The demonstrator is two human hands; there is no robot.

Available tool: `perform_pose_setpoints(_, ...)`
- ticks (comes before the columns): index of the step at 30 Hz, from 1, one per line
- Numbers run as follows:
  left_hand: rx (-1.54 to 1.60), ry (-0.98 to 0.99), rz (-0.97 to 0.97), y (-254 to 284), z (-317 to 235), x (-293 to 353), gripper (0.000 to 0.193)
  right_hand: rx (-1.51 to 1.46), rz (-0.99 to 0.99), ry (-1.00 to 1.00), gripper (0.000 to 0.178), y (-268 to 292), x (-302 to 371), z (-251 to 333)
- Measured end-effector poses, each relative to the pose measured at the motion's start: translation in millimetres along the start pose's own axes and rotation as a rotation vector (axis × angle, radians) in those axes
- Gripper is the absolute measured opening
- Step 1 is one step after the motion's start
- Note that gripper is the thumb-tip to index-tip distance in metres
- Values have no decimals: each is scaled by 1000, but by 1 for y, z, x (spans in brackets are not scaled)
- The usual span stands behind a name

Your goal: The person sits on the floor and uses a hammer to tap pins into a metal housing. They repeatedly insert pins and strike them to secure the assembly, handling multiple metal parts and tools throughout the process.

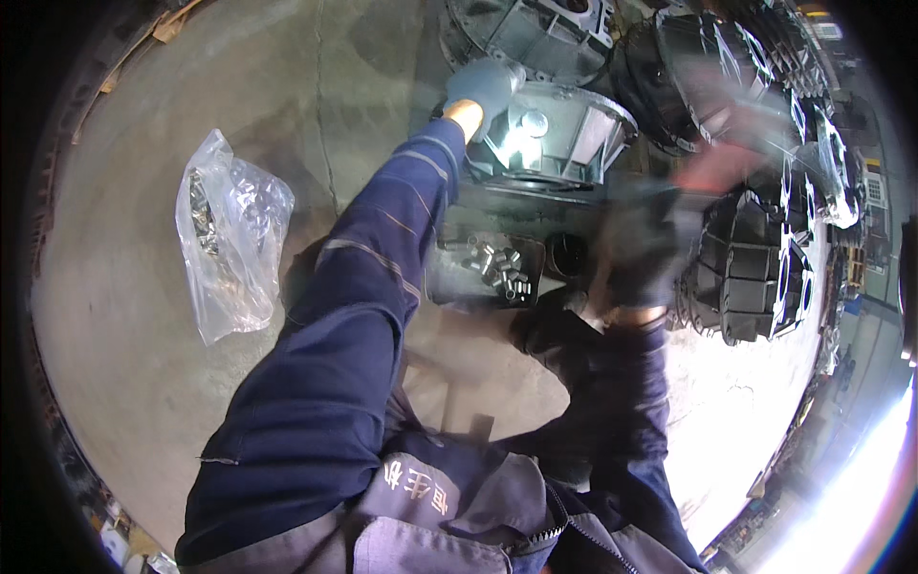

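My left hand [483, 88], in a grey glove, rests against the left rim of a metal bell housing [574, 143] and seems to grip it; its fingertips are partly hidden. Inside that housing a short cylinder [534, 123] catches bright light. My right hand [639, 244], in a dark glove, is smeared by motion to the right of the housing. From it extends a blurred red tool [722, 167], whose kind I cannot make out. Below the housing, a dark shallow tray [448, 282] holds several short metal sleeves [499, 263].
More dark bell housings [751, 268] stand at the right, and another housing [535, 38] lies farther off. On the concrete floor at the left is a clear plastic bag [234, 239] with metal parts. A round black opening or ring [566, 254] sits beside the tray.
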State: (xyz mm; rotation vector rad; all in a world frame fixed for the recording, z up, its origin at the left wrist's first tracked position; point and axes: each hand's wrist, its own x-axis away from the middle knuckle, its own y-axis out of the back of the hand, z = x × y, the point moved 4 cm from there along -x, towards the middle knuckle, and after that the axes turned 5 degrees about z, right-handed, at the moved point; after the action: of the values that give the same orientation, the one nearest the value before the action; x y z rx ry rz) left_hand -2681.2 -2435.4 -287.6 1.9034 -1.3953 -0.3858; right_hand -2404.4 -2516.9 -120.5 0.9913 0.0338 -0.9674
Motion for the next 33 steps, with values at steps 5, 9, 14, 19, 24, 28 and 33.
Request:
perform_pose_setpoints(5, 40, 89, -43, 9, 1, 11, 63, 415, 353, -345, 26, -6, 30, -65)
perform_pose_setpoints(9, 61, 47, 20, 7, -5, 9, 63, 853, 165, 201, 17, 76, -48, -4)
perform_pose_setpoints(14, 24, 46, 47, 5, -7, 7, 61, 223, -400, -65, 20, 68, -47, 21)
perform_pose_setpoints(19, 173, 60, 63, -3, 3, 1, 62, 610, 513, -424, 24, -40, 39, -70)
perform_pose_setpoints(24, 4, -50, -36, -5, 7, -3, 62, 847, 310, 227, 12, 42, -38, -18)
perform_pose_setpoints(28, 65, 24, 50, -3, 4, -1, 62, 129, -288, -220, 15, 99, -77, 33)
perform_pose_setpoints(33, 24, 59, 4, 1, 3, 1, 55, 451, -41, -221, 30, -10, 11, -29)
